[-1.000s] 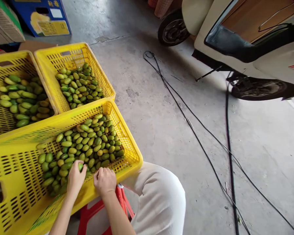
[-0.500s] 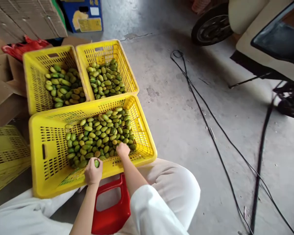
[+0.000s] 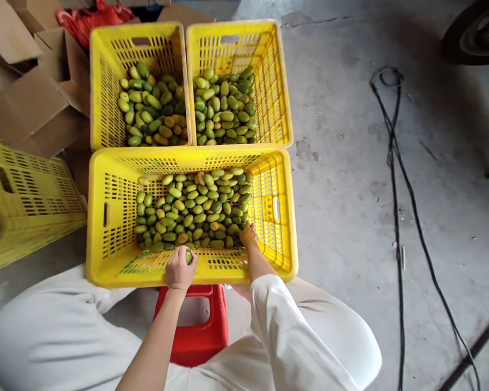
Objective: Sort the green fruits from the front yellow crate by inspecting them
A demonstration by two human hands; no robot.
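Note:
My left hand [image 3: 181, 269] is closed around a green oval fruit [image 3: 188, 257], held above the front rim of the near yellow crate [image 3: 191, 276]. Inside that crate lies a heap of green and yellowish oval fruits [image 3: 199, 206], much like small mangoes. At the heap's front right corner, my right hand [image 3: 249, 234] reaches down among the fruits beside the crate's right wall. Its fingertips are blurred and partly hidden, so I cannot make out whether they grip anything.
Behind stand two more yellow crates, a left one [image 3: 100, 98] and a right one [image 3: 283, 92], each part-filled with similar fruit. A red stool [image 3: 204, 342] is between my legs. Cardboard boxes [image 3: 32, 106] and another crate [image 3: 36, 206] stand left. A black cable [image 3: 395, 228] crosses the floor.
The view has turned, bringing the crates rightward in the picture. My right hand has moved to the heap's right end. My left hand still holds a green fruit.

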